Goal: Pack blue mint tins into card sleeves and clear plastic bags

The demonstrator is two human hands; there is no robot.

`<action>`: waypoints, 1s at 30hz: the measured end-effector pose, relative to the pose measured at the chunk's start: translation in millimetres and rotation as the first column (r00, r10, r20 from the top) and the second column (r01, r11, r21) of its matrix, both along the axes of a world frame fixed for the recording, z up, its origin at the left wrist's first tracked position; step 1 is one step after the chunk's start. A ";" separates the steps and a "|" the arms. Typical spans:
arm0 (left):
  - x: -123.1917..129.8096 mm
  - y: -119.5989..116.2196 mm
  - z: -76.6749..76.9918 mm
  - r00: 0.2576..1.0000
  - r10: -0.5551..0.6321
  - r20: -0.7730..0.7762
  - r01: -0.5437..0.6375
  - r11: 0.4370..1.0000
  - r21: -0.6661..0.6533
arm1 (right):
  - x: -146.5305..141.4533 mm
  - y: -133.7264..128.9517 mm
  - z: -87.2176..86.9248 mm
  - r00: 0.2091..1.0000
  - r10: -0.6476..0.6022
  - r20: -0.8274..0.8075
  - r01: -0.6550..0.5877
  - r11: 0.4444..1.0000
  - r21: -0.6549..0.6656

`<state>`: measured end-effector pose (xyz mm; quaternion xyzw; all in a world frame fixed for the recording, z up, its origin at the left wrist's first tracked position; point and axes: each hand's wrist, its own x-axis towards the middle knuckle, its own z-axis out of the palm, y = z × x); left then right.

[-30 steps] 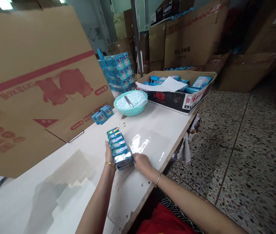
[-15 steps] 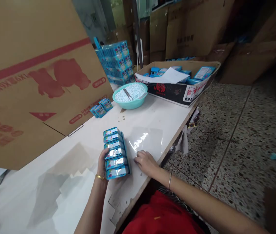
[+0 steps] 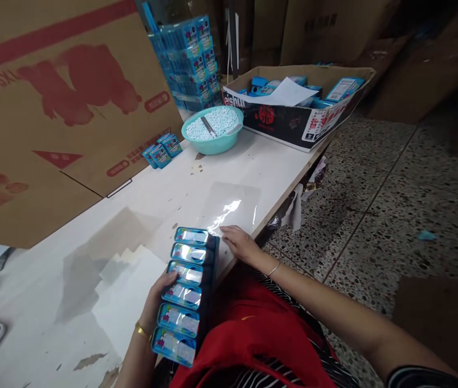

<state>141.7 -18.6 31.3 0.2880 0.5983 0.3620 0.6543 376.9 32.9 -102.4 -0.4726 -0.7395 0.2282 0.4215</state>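
Observation:
My left hand [image 3: 158, 296] is shut on a row of small blue boxes [image 3: 184, 293] with shiny printed ends, its thumb across the front. The row slants over the table's near edge, close to the red clothing on my lap. Beyond its far end lies a clear plastic sheet or bag [image 3: 232, 207], flat on the white table and glinting. My right hand [image 3: 240, 243] rests at the near edge of that plastic, thumb and fingers drawn together at it; the exact contact is hard to make out.
A turquoise bowl [image 3: 212, 145] of pale pellets holds a metal tool [image 3: 208, 126]. Behind are a black-sided carton [image 3: 277, 121] of blue boxes and a wrapped stack [image 3: 196, 64]. A big cardboard box [image 3: 70, 118] stands left, several small blue boxes [image 3: 162, 151] beside it. White paper sheets [image 3: 131, 296] lie nearby.
My left hand has brought the row of blue boxes nearer my body and tilted it. My right hand stays by the plastic's edge. The view has dipped, so the background sits higher.

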 end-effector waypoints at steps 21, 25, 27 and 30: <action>53.7 41.4 -20.5 0.950 -0.298 0.092 0.295 0.954 0.045 | 19.5 29.8 27.8 0.893 -0.125 -0.433 0.065 0.987 -0.150; 54.8 50.5 -22.9 0.942 -0.333 0.034 0.328 0.940 0.094 | 24.4 34.7 31.8 0.921 -0.121 -0.371 0.075 0.988 -0.135; 49.4 56.9 -24.6 0.938 -0.338 -0.072 0.344 0.933 0.104 | 25.8 35.4 30.2 0.947 -0.113 -0.300 0.075 0.988 -0.135; 33.1 70.2 -25.8 0.866 -0.280 -0.413 0.386 0.901 0.198 | 25.7 32.5 24.2 0.975 -0.097 -0.198 0.079 0.992 -0.096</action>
